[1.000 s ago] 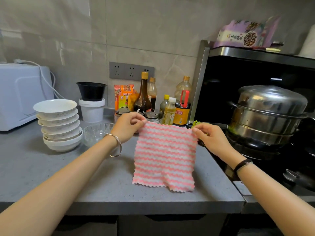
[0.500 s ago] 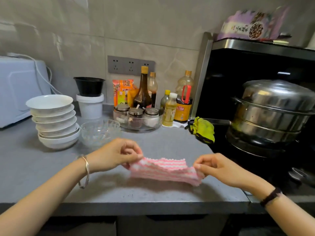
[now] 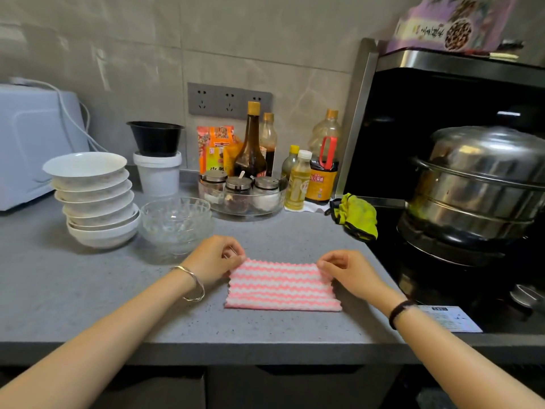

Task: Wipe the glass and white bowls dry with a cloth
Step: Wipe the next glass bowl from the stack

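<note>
The pink-and-white striped cloth (image 3: 281,286) lies flat on the grey desk (image 3: 88,290), right in front of the person, its long axis running 9 to 3 o'clock. The left hand (image 3: 213,258) pinches its far corner at the 9 o'clock end with thumb and curled fingers. The right hand (image 3: 346,270) pinches the far corner at the 3 o'clock end the same way.

What the coming move turns on is where the bowls sit from that cloth. The stack of glass bowls (image 3: 176,219) stands between 10 and 11 o'clock from the left hand, just beside it but, as far as the view shows, not touching. The taller stack of white bowls (image 3: 94,196) stands farther out at about 10 o'clock, touching or almost touching the glass stack; I cannot tell which. Both stacks are on the left hand's side, and the right hand is well apart from them, with the cloth between.

As I judge it, no bowl has been wiped yet and the cloth is only being readied. The left hand is the nearer one to lift the top glass bowl, leaving the cloth to the right hand
</note>
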The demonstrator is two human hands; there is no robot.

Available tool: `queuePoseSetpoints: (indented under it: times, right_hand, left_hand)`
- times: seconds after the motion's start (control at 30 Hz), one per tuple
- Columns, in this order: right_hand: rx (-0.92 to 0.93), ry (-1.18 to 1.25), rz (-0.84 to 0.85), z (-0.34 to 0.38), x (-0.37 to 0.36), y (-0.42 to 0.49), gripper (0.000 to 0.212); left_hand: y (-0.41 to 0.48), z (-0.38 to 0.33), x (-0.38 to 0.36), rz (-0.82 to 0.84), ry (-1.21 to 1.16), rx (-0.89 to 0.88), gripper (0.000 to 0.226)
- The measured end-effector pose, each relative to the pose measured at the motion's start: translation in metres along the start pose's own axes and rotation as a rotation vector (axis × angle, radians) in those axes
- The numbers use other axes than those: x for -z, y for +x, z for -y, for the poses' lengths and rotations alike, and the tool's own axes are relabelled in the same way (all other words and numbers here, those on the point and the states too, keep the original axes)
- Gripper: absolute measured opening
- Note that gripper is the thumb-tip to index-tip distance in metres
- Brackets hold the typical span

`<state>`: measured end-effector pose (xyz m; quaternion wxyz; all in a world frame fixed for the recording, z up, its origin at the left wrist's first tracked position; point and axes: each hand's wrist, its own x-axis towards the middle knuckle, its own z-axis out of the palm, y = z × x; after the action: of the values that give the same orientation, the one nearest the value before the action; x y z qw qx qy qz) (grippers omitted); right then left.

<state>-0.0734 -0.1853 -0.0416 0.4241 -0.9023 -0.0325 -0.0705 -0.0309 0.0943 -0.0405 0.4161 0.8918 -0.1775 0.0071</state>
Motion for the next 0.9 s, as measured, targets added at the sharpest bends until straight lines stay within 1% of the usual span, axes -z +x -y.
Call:
queuePoseSetpoints:
  times: [0.07, 0.1, 0.13, 0.17, 0.23, 0.3, 0.4, 0.47, 0.5, 0.6, 0.7, 0.73, 0.77, 0.8, 0.83, 0.9]
  right_hand:
    - [-0.005, -0.105, -0.021, -0.004, -0.005, 0.005, 0.003]
    - [-0.001, -0.184, -0.045, -0.007, -0.005, 0.006, 0.004]
    - [0.004, -0.257, -0.07, -0.008, -0.004, 0.007, 0.01]
    - [0.0, -0.317, -0.077, -0.01, -0.003, 0.007, 0.018]
    - [-0.034, -0.412, -0.035, -0.009, 0.001, 0.009, 0.031]
    - [-0.082, -0.436, 0.066, -0.008, 0.004, 0.012, 0.031]
    - [-0.15, -0.299, 0.162, -0.003, 0.005, 0.015, 0.017]
    - [-0.162, -0.261, 0.19, 0.0, 0.005, 0.016, 0.011]
    - [-0.155, -0.229, 0.187, 0.001, 0.005, 0.016, 0.012]
    - [-0.157, -0.051, 0.183, 0.007, 0.008, 0.011, 0.015]
    - [-0.187, 0.097, 0.259, 0.013, 0.017, 0.0, 0.013]
    - [-0.197, 0.141, 0.287, 0.013, 0.021, -0.003, 0.014]
    - [-0.205, 0.183, 0.311, 0.012, 0.024, -0.006, 0.015]
    - [-0.214, 0.222, 0.331, 0.011, 0.029, -0.008, 0.018]
    - [-0.22, 0.265, 0.349, 0.009, 0.034, -0.009, 0.021]
    - [-0.216, 0.361, 0.391, 0.009, 0.044, -0.01, 0.025]
  left_hand:
    - [0.002, 0.005, -0.004, -0.028, 0.093, -0.012, 0.015]
    - [0.002, 0.008, -0.005, -0.034, 0.141, -0.017, 0.01]
    - [0.0, 0.009, -0.005, -0.038, 0.182, -0.026, 0.006]
    - [-0.002, 0.011, -0.006, -0.043, 0.219, -0.033, 0.012]
    - [-0.008, 0.011, -0.006, -0.046, 0.271, -0.065, 0.022]
    - [-0.015, 0.002, -0.007, -0.049, 0.273, -0.104, 0.019]
    - [-0.029, -0.025, -0.022, -0.005, 0.234, -0.181, 0.013]
    - [-0.037, -0.044, -0.042, 0.04, 0.198, -0.267, 0.017]
    - [-0.039, -0.052, -0.054, 0.058, 0.201, -0.311, 0.022]
    - [-0.033, -0.068, -0.087, 0.078, 0.369, -0.39, 0.035]
    - [-0.027, -0.077, -0.101, 0.061, 0.608, -0.414, 0.04]
    - [-0.027, -0.077, -0.103, 0.053, 0.631, -0.449, 0.047]
    - [-0.03, -0.078, -0.102, 0.045, 0.615, -0.481, 0.054]
    - [-0.033, -0.08, -0.098, 0.031, 0.565, -0.49, 0.052]
    - [-0.034, -0.08, -0.092, 0.015, 0.483, -0.47, 0.041]
    - [-0.031, -0.08, -0.074, -0.032, 0.207, -0.356, 0.018]
